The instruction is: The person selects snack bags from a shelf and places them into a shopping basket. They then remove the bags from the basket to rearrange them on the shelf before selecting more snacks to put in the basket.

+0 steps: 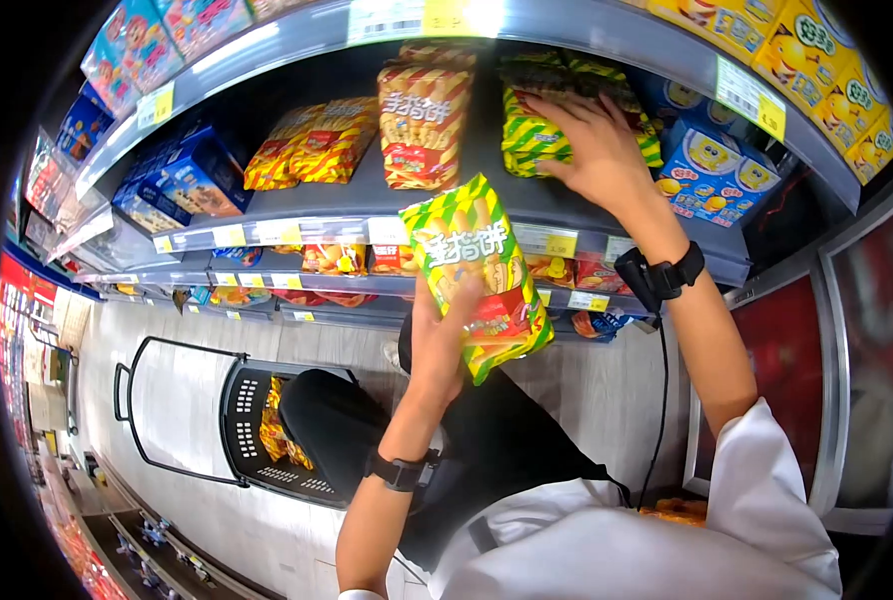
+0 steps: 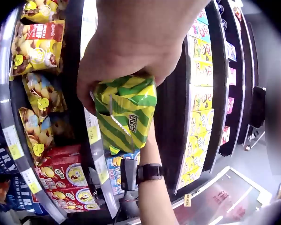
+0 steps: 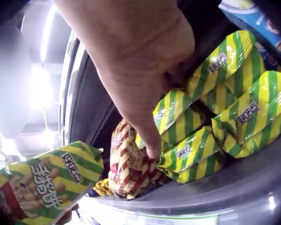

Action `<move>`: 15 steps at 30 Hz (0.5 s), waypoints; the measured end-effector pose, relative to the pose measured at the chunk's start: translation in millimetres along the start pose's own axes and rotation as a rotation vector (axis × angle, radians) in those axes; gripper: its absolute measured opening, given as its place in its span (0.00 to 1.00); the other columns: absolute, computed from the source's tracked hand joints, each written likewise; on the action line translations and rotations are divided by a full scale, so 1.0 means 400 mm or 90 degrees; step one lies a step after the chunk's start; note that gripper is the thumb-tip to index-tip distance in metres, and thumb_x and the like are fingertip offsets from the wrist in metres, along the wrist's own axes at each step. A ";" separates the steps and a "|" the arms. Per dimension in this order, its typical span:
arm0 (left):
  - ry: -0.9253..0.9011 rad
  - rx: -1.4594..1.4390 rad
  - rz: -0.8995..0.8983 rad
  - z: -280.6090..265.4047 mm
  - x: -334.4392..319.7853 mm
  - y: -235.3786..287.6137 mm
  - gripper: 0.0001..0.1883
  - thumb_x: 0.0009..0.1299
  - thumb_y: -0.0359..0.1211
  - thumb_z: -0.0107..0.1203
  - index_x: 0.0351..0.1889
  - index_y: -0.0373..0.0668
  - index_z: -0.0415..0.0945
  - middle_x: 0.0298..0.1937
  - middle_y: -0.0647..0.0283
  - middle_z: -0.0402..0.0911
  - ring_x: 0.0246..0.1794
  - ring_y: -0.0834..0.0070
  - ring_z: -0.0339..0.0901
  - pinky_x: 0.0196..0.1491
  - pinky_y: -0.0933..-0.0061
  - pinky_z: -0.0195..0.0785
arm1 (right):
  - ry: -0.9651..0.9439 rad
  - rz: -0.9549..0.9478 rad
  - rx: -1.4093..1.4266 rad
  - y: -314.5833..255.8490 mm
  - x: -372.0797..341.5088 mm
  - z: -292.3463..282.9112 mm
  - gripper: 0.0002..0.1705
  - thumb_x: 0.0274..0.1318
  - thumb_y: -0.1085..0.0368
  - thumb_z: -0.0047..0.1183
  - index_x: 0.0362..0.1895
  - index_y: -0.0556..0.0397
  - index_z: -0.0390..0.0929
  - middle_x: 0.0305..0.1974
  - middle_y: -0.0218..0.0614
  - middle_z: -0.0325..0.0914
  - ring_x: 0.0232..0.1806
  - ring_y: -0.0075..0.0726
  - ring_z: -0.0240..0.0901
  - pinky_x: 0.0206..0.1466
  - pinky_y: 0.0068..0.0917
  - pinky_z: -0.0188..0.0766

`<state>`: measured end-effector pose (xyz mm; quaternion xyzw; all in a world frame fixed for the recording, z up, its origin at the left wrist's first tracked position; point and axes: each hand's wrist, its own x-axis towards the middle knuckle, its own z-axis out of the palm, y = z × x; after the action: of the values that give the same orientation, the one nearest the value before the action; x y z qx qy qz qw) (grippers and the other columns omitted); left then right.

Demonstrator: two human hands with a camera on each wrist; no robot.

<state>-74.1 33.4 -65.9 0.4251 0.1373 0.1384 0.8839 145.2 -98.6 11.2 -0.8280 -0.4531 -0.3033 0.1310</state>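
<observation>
My left hand (image 1: 437, 345) grips a green-and-yellow striped bag of finger biscuits (image 1: 485, 265), held upright in front of the shelf's edge. The left wrist view shows the bag's striped end (image 2: 126, 115) below the palm. Over on the shelf, my right hand (image 1: 602, 155) lies across several matching striped bags (image 1: 532, 130), its fingers stretched toward the back of them. From the right wrist, the thumb (image 3: 152, 145) points down beside a front striped bag (image 3: 189, 154); most of the other fingers are hidden behind the hand.
Red-and-cream biscuit bags (image 1: 427, 120) stand left of the striped ones, then red-and-yellow bags (image 1: 332, 140) and blue boxes (image 1: 192, 175). More blue boxes (image 1: 717, 170) sit to the right. An upper shelf edge (image 1: 607, 45) overhangs. A black basket (image 1: 242, 425) containing snack bags stands on the floor.
</observation>
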 end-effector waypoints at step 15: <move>-0.127 -0.065 0.018 -0.042 0.006 -0.034 0.38 0.75 0.61 0.40 0.72 0.44 0.55 0.68 0.55 0.68 0.64 0.63 0.71 0.66 0.58 0.63 | 0.164 -0.039 0.166 -0.276 -0.253 -0.134 0.24 0.44 0.77 0.60 0.49 0.47 0.85 0.53 0.34 0.80 0.57 0.46 0.74 0.58 0.40 0.72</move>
<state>-76.0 38.0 -87.0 0.3927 0.0351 0.1149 0.9118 -8.2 -131.6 -16.3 -0.7444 -0.4929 -0.3491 0.2847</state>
